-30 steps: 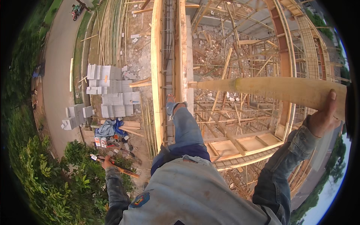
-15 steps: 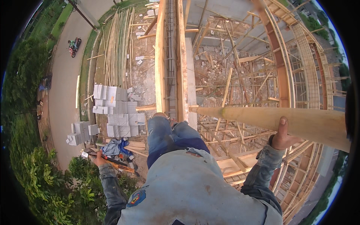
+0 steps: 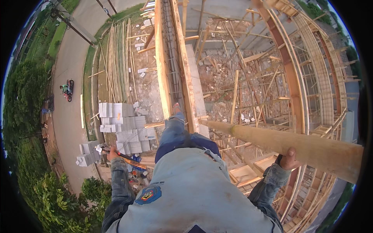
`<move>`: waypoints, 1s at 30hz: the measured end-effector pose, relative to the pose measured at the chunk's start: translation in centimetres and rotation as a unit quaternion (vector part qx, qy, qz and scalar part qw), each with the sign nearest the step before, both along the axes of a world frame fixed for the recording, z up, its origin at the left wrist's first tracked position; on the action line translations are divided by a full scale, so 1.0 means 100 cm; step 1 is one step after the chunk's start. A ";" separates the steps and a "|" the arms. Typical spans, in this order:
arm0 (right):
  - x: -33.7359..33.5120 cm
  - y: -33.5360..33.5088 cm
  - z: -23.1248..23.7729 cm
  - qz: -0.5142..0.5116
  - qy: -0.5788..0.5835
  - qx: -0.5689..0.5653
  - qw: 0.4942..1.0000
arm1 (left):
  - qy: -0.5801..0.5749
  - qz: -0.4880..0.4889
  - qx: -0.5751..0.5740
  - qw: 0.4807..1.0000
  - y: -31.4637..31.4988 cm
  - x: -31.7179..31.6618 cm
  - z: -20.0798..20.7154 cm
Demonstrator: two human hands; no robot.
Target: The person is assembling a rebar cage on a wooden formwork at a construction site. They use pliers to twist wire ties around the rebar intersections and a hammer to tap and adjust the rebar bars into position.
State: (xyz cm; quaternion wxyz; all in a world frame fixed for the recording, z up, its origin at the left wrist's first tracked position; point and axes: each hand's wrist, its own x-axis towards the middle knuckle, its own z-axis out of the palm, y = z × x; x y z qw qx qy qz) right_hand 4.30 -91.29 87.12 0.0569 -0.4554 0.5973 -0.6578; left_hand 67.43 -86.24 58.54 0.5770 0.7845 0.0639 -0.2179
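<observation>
My left hand point(image 3: 112, 153) is closed around a long hand tool point(image 3: 128, 158) with a dark and orange shaft. Its pale end sticks out past my fist; its exact kind is hard to make out. On the right, my right hand point(image 3: 288, 159) grips a thick bamboo pole point(image 3: 268, 141) from its near side, thumb on top and the other fingers hidden. Below me runs a narrow timber beam form point(image 3: 160, 58) with a steel reinforcement cage point(image 3: 174, 66) inside. One of my feet point(image 3: 177, 108) shows between its boards.
Far below on the left lie stacked pale blocks point(image 3: 130, 134) and a bundle of bamboo poles point(image 3: 119, 62). A person on a motorbike point(image 3: 68, 90) is on the road point(image 3: 70, 116). On the right stand props over rubble point(image 3: 221, 77) and further curved formwork point(image 3: 289, 73).
One foot has stepped forward along the beam form. My left hand has risen slightly with the tool. My right hand has slid down in view along with the pole. The motorbike has moved nearer.
</observation>
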 end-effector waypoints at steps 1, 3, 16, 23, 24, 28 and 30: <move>-0.002 -0.002 0.001 -0.001 0.009 -0.034 0.999 | -0.013 -0.017 0.029 0.999 -0.016 0.003 -0.009; -0.009 -0.004 0.004 0.028 0.052 -0.098 0.993 | 0.034 -0.032 0.062 0.997 -0.042 0.011 -0.024; -0.039 -0.034 -0.118 0.355 -0.507 0.325 0.715 | 0.000 -0.047 0.176 0.983 -0.151 0.042 -0.019; -0.036 -0.031 -0.125 0.281 -0.591 0.346 0.672 | 0.012 -0.041 0.173 0.984 -0.191 0.104 -0.023; -0.037 -0.033 -0.126 0.287 -0.587 0.352 0.671 | 0.008 -0.046 0.176 0.983 -0.197 0.110 -0.021; -0.036 -0.035 -0.126 0.268 -0.587 0.367 0.670 | -0.036 -0.073 0.214 0.973 -0.213 0.117 -0.014; -0.035 -0.034 -0.124 0.252 -0.594 0.371 0.668 | -0.034 -0.071 0.195 0.978 -0.218 0.111 -0.013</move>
